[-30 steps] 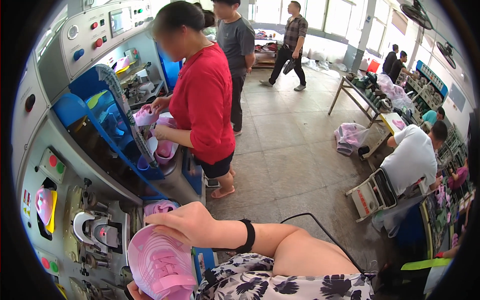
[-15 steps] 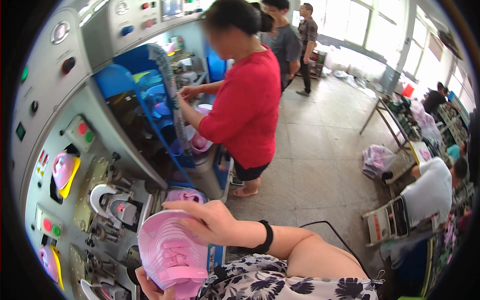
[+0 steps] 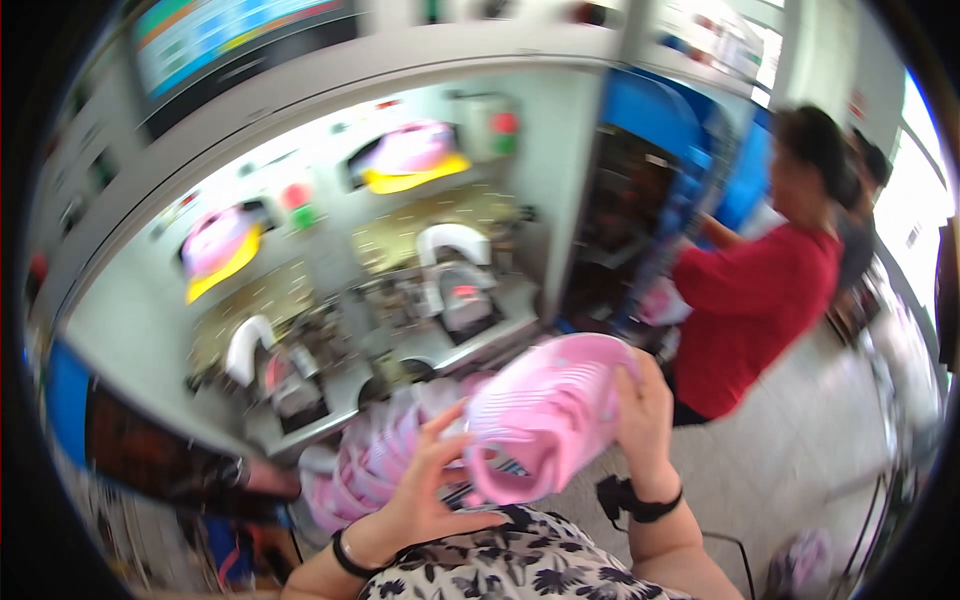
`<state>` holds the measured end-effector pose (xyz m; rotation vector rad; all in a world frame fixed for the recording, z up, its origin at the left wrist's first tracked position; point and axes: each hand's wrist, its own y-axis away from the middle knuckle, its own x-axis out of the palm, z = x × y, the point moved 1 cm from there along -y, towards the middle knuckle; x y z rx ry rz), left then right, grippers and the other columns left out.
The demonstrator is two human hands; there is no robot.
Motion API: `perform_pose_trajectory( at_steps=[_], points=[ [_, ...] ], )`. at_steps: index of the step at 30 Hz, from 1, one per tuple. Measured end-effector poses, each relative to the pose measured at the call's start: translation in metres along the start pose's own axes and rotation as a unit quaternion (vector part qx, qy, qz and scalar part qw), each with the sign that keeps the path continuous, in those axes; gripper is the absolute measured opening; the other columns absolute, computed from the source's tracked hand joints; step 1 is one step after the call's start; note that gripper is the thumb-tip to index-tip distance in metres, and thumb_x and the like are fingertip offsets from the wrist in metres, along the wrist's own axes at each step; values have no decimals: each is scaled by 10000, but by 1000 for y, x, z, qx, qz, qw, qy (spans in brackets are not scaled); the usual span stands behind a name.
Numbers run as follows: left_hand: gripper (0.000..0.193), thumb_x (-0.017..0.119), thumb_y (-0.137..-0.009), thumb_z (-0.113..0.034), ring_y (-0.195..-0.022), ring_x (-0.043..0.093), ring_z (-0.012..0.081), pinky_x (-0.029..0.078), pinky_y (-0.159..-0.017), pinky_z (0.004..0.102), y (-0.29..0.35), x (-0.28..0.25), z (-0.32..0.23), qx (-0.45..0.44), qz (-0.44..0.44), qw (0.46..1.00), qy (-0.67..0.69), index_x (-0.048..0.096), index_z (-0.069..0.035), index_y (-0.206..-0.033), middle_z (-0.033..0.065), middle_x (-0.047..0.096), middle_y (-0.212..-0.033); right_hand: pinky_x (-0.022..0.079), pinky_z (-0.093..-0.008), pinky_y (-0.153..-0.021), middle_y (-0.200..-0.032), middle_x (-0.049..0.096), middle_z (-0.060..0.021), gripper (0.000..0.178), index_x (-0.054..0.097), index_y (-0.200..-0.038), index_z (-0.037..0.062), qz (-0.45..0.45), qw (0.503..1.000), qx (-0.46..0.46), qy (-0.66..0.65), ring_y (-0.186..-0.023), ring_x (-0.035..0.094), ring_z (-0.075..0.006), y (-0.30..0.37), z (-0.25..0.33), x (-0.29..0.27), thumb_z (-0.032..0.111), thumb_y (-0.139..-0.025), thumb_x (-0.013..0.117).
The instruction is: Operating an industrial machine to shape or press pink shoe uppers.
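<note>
A pink shoe upper (image 3: 545, 410), with ribbed bands across its front and a collar opening toward me, is held up before my body. My right hand (image 3: 645, 415) is closed around its far right edge, with the thumb on the outer side. At its lower left, my left hand (image 3: 425, 495) has the fingers and thumb spread apart, the fingertips close against the upper's side. Whether they press on it I cannot tell. Just left of it lies a pile of similar pink shoe uppers (image 3: 375, 455), partly behind my left hand.
A machine ahead has two curved white clamps (image 3: 455, 245) over metal forms. Above them, pink pieces with yellow edges (image 3: 415, 160) sit in wall openings. A screen (image 3: 235, 45) is at upper left. A co-worker in red (image 3: 765, 300) stands at right beside a blue cabinet.
My view has swung left toward the machine. The shoe upper has turned, so its collar opening now faces me. My left hand's fingers, mostly hidden before, now show spread beside it.
</note>
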<state>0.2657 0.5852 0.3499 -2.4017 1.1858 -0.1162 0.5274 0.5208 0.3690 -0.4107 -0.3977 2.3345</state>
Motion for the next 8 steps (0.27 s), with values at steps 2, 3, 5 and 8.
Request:
perform_pose_trajectory(
  at_steps=[2,3,5,8],
  points=[
    [851,874,-658,-36,-1142,592,284,568,-909,381,6,-6,-6,5,-33,995,-97,450,-145,-1388,206,193,-1526,450,-260,-879,-1051,645,-68,238,575,-1180,-28,57,996,56,-45,-959,579,-112,0,-3,13,96,-994,495],
    [758,872,-649,-33,-1084,608,263,570,-885,356,9,-9,-9,-8,-48,993,-109,525,-137,-1315,209,222,-1516,449,-258,-876,-1048,646,-66,239,571,-1181,-29,89,993,29,-70,-958,577,-111,2,-5,22,101,-996,494],
    [746,871,-645,-29,-1056,611,252,571,-872,347,17,-18,-12,8,-71,988,-140,532,-132,-1301,208,236,-1512,448,-256,-872,-1045,647,-64,240,567,-1182,-30,120,989,31,-84,-958,575,-111,2,-8,37,107,-999,492],
    [740,877,-643,-42,-1068,595,264,569,-860,337,28,-29,-19,21,-77,981,-174,530,-129,-1291,197,260,-1507,444,-256,-881,-1062,643,-68,252,562,-1192,-30,163,978,50,-121,-972,571,-110,0,-6,53,124,-1005,492]
  ],
)
